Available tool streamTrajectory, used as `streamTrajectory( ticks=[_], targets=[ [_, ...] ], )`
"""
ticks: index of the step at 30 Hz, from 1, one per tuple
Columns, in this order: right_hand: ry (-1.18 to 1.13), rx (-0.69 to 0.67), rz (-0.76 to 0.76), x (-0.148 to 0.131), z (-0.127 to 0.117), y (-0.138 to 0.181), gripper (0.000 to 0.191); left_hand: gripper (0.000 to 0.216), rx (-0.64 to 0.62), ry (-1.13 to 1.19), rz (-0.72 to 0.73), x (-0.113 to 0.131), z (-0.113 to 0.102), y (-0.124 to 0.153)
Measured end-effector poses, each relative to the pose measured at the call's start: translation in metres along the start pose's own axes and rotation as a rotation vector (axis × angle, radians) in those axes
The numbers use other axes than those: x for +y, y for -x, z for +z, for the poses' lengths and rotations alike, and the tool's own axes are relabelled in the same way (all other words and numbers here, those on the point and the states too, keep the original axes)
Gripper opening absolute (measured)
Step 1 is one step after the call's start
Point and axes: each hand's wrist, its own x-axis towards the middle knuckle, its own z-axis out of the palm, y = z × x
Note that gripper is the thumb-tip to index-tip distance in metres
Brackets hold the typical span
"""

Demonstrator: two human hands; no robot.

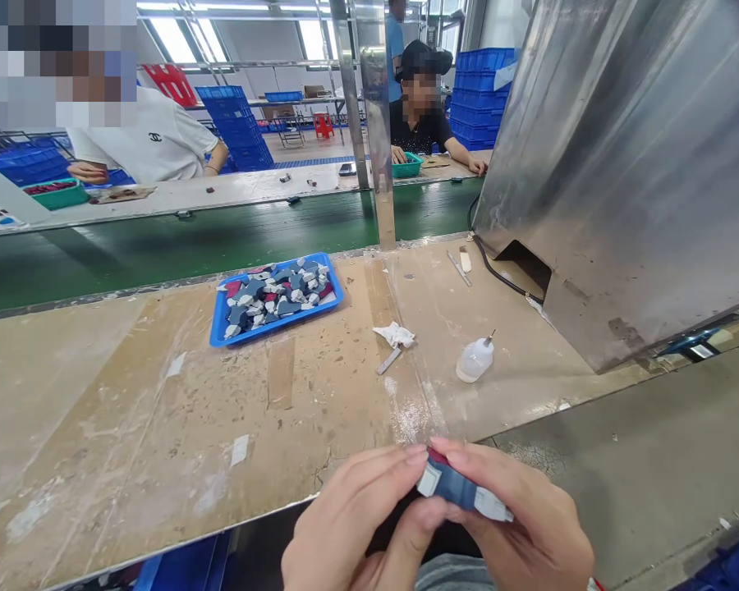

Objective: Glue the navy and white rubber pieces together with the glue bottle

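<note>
Small piece [459, 486]: blue-grey in the middle, with pale blocks at both ends and a dark red part on top; it is held up between two hands at the lower centre of the frame, slightly right of the middle.
Left hand [357, 517]: seen at the bottom centre; the piece's left end is pinched between thumb and fingertips.
Right hand [523, 517]: seen at the bottom, right of centre; the piece is gripped from the right, with fingertips laid along its top and the thumb partly hidden.
Workbench [326, 427]: tan and stained, spread across the left and centre of the frame.
Blue tray [336, 277]: set left of centre, heaped with blue-grey, white and dark red pieces [264, 300].
Bottle [475, 363]: translucent, metal-tipped and tilted, placed right of centre above the hands.
Crumpled tissue [395, 334]: lying near the centre, with a short metal strip [388, 361] just below it.
Metal casing [616, 180]: large and silvery, filling the upper right.
Green conveyor [271, 223]: run across the frame behind the bench.
People beyond: a person in a white shirt [151, 139] is seated at upper left; a person in a black cap [422, 115] is seated at upper centre-right, one hand at a green basket [409, 167].
</note>
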Motion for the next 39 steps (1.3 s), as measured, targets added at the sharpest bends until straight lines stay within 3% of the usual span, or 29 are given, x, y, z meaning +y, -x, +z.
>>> streamTrajectory(
  ticks=[5,9,11,14,22,26,31,33,35,37,39],
  targets=[
    [0.104,-0.06,-0.088,-0.001,0.003,0.005,0.036,0.031,0.134,-0.027,0.047,0.0,0.008,0.006],
    [0.178,0.034,-0.115,-0.005,0.012,0.006,0.03,0.034,0.16,0.041,0.098,-0.005,0.009,0.011],
    [0.152,0.071,-0.076,-0.005,0.016,0.008,0.027,0.036,0.131,0.052,0.046,-0.005,0.006,0.013],
    [0.07,0.007,-0.037,-0.001,0.017,0.01,0.029,0.038,0.065,0.05,-0.041,-0.008,0.001,0.014],
    [-0.036,-0.033,0.082,0.012,0.022,0.011,0.019,0.03,-0.215,0.102,-0.16,-0.033,-0.015,0.006],
    [-0.016,-0.061,0.087,0.015,0.027,0.012,0.019,0.027,-0.213,0.134,-0.186,-0.036,-0.014,0.006],
    [0.095,-0.184,0.052,0.027,0.014,0.023,0.035,0.021,-0.191,-0.044,-0.198,-0.056,-0.019,0.006],
    [0.2,-0.169,0.12,0.042,-0.001,0.034,0.03,0.021,-0.207,-0.125,-0.165,-0.073,-0.025,0.005],
    [0.265,0.007,0.284,0.063,-0.019,0.042,0.025,0.02,-0.269,-0.174,-0.141,-0.087,-0.031,0.006],
    [0.257,0.176,0.533,0.084,-0.035,0.043,0.034,0.019,-0.339,-0.192,-0.154,-0.095,-0.035,0.008],
    [0.215,0.203,0.684,0.1,-0.044,0.035,0.05,0.018,-0.373,-0.207,-0.192,-0.093,-0.034,0.01]
  ],
)
